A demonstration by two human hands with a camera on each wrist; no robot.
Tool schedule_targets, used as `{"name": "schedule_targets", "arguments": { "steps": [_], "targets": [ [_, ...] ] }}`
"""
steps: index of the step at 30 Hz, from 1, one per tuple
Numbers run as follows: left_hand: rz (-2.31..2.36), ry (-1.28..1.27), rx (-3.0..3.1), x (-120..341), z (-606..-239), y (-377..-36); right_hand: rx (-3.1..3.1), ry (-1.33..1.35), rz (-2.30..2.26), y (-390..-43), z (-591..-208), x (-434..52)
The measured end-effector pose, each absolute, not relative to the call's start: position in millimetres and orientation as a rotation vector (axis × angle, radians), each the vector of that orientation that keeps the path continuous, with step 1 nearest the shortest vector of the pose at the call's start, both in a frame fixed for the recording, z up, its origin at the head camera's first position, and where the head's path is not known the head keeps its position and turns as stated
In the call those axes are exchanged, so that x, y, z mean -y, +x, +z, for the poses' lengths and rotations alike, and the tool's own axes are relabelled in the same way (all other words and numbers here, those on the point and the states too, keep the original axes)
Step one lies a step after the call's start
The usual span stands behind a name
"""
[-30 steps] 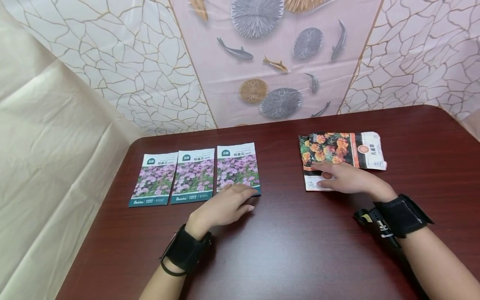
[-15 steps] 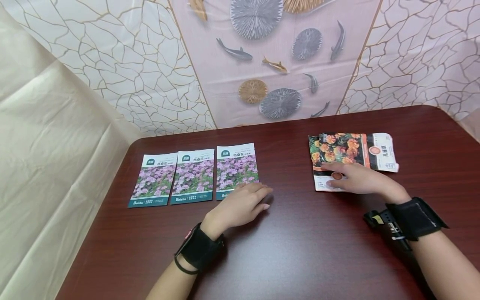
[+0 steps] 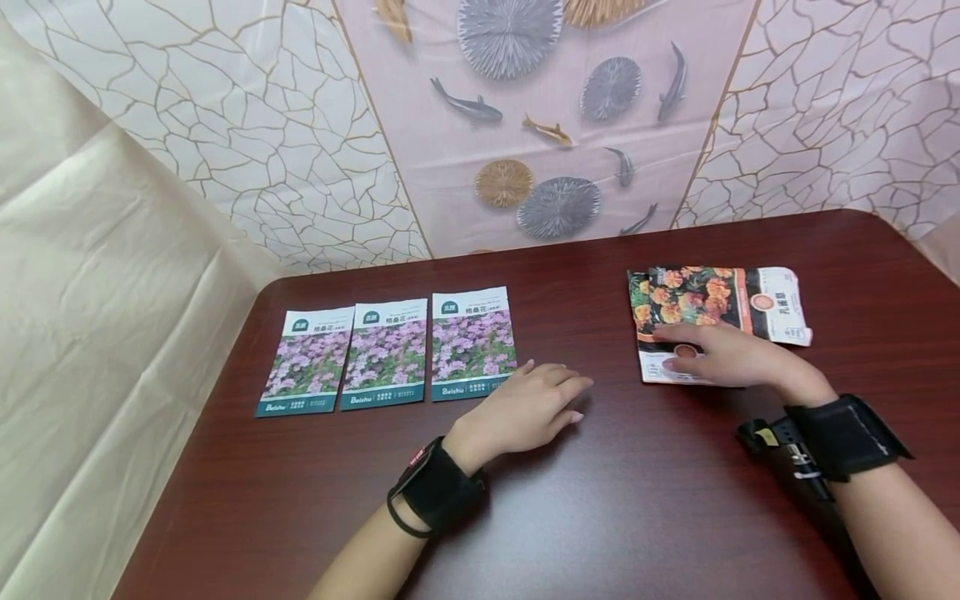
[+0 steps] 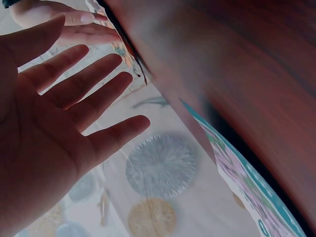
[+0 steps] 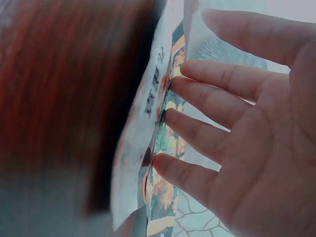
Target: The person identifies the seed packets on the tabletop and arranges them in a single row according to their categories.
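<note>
a stack of orange-flowered paper seed packets, at the dark red wooden table's right, is pressed by the right hand's flat fingers; the left hand lies spread, empty. sliding is best done with even pressure.

Orange-flower seed packets: small overlapping stack, flat on the bench at about 2 o'clock. Top packet lies sideways, orange blooms on black, white end panel with an orange disc pointing to 3 o'clock. The lower packet lies upright, its white bottom edge jutting toward 6 o'clock. Right hand rests on the stack with straight fingers.
</note>
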State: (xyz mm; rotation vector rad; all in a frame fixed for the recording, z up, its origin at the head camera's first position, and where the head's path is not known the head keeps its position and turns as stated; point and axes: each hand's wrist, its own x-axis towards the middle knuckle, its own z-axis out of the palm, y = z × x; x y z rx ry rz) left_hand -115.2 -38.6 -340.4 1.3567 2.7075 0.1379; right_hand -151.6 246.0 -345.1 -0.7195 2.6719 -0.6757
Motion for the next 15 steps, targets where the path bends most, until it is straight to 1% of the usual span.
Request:
{"name": "schedule_targets", "arguments": {
  "steps": [7,15],
  "targets": [
    [0.143,1.354,-2.673,22,-339,-113,-2.696,-0.746,-0.698,-152,-343,-249],
    [0.117,1.358,-2.647,11,-341,-112,-2.734,-0.643,-0.736,-152,-337,-254]
  ]
}}
